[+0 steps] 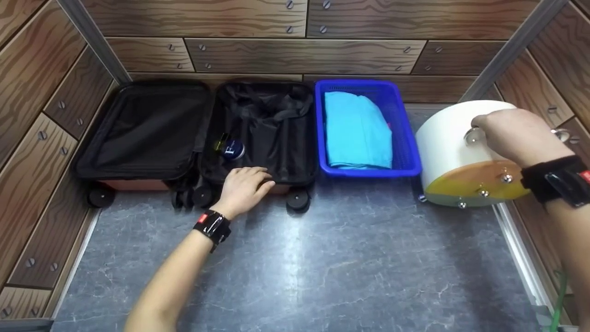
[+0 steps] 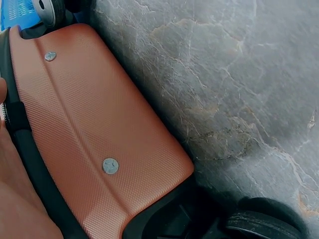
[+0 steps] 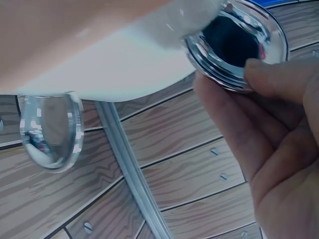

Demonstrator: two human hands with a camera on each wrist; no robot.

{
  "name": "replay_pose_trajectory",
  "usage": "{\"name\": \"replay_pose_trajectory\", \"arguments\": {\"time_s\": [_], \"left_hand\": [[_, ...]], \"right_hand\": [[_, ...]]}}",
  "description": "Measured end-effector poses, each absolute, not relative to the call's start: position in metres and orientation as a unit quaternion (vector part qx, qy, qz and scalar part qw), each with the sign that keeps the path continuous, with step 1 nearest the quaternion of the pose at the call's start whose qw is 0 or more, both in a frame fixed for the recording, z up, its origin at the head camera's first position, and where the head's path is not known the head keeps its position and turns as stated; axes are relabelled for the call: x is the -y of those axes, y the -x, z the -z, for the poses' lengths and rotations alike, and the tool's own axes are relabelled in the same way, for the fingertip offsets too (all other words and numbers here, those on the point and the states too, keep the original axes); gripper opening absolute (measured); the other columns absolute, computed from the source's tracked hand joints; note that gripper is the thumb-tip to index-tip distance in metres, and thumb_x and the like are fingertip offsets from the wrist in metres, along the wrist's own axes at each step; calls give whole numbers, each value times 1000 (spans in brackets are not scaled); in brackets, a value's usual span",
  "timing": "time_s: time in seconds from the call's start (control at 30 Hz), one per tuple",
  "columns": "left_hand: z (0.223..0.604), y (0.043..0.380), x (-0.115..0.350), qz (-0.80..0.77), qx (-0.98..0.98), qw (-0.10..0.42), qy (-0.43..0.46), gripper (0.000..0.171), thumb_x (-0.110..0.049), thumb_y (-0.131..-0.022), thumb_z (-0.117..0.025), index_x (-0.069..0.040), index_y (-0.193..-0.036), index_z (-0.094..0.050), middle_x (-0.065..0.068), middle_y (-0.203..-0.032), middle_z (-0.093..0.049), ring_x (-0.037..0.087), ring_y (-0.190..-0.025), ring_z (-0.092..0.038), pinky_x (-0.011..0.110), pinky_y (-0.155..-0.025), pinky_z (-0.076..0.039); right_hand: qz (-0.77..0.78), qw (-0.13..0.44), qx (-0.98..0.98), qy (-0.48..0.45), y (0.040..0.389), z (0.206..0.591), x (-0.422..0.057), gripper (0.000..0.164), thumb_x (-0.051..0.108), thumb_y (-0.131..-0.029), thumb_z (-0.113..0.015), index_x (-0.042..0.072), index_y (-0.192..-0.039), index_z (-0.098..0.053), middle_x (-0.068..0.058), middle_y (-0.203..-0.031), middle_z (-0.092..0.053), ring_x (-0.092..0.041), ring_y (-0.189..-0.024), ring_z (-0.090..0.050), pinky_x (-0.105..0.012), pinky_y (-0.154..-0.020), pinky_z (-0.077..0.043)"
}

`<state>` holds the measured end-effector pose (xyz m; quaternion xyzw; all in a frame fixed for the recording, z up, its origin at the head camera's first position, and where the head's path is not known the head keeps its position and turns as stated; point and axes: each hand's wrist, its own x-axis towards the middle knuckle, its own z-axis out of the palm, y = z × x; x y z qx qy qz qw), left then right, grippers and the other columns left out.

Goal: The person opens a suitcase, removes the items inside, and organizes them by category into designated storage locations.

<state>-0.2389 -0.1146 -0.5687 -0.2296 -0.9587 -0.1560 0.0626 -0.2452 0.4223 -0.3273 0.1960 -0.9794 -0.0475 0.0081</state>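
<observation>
An opened suitcase with a coppery shell [image 2: 99, 114] and black lining lies on the floor, its left half [image 1: 152, 129] beside its right half [image 1: 281, 147]. My left hand [image 1: 244, 189] rests at the front rim of the right half, fingers straight and holding nothing. Inside that half lies a dark blue round object [image 1: 232, 150] marked "F", with a yellowish part. At the far right my right hand [image 1: 516, 131] pinches a chrome knob [image 3: 219, 74] on a white drum-shaped object [image 1: 447, 133], which is tilted. Its front face is orange and yellow with small shiny metal studs.
A blue plastic basket [image 1: 325, 172] between the suitcase and the drum-shaped object holds a folded light blue cloth [image 1: 357, 131]. Wood-patterned panels [image 1: 304, 55] enclose the grey marbled floor [image 1: 313, 267]. A green cord [image 1: 560, 299] hangs at the lower right.
</observation>
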Motion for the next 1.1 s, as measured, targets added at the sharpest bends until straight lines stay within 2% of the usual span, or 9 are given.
{"name": "replay_pose_trajectory", "arguments": {"time_s": [0.13,0.33,0.47,0.6,0.8,0.9,1.0,1.1], "left_hand": [[567,238,114,158,959,61,229,46,-53,-106,-45,-21,-123,-73,0,-137,-64,25,-124,-58,46,-105,-40],[566,238,114,161,959,61,227,42,-49,-106,-49,-20,-123,-73,0,-137,-64,26,-124,-59,47,-104,-40],[566,238,114,155,960,56,225,44,-51,-106,-46,-21,-124,-73,0,-137,-64,26,-124,-58,47,-105,-40],[567,238,114,157,959,56,227,45,-51,-106,-45,-20,-124,-73,1,-137,-64,26,-124,-58,47,-104,-40],[567,237,114,159,959,58,228,45,-52,-106,-45,-20,-123,-73,1,-137,-64,25,-124,-59,46,-104,-40],[567,237,113,161,958,61,230,44,-51,-106,-46,-20,-122,-73,1,-136,-65,25,-124,-59,46,-104,-40],[567,237,114,162,958,62,230,43,-50,-106,-47,-20,-122,-73,1,-136,-65,25,-124,-59,46,-104,-40],[567,237,113,163,958,61,228,43,-51,-106,-47,-20,-122,-73,1,-136,-65,25,-124,-59,47,-105,-40]], "right_hand": [[44,-10,982,-184,236,324,-418,9,12,-91,-72,11,-83,-70,-11,-83,-70,-37,-78,-65,-59,-70,-49],[47,-19,982,-181,224,319,-410,11,8,-91,-67,11,-80,-68,-5,-74,-64,-27,-68,-56,-51,-64,-46],[43,-29,982,-183,218,316,-406,13,6,-89,-63,12,-78,-65,-4,-73,-61,-25,-67,-53,-48,-63,-45],[44,-34,980,-191,214,316,-404,15,-1,-83,-59,11,-77,-63,-4,-71,-58,-26,-65,-51,-47,-59,-43],[32,-42,978,-200,209,314,-397,14,1,-79,-62,13,-73,-60,0,-67,-53,-24,-63,-49,-41,-56,-41],[22,-51,978,-202,207,312,-391,8,4,-80,-66,11,-81,-67,3,-68,-58,-22,-66,-54,-42,-59,-45],[10,-63,976,-207,205,311,-385,12,8,-82,-71,11,-93,-74,5,-72,-64,-21,-70,-59,-44,-62,-48],[-4,-65,973,-222,202,311,-379,14,7,-81,-73,13,-94,-76,5,-75,-67,-19,-70,-60,-42,-63,-49]]}}
